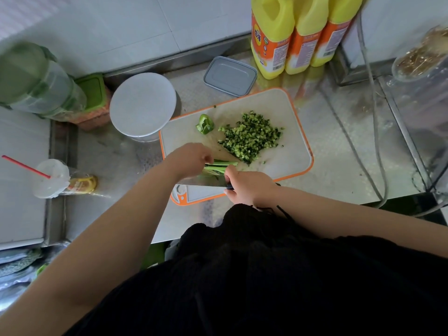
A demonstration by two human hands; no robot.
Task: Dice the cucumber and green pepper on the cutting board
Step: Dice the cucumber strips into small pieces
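On the orange-rimmed cutting board [288, 110], the left hand [191, 158] pinned a bundle of green pepper strips [221, 166] under curled fingers at about seven o'clock of the board. The right hand [249, 186] had its grip clenched round the handle of a knife [206, 181], the blade lying against the strips. A heap of diced cucumber [249, 139] sat at the board's centre, and a green pepper piece [204, 124] lay at ten o'clock. Three yellow bottles [298, 32] stood on the table at twelve o'clock.
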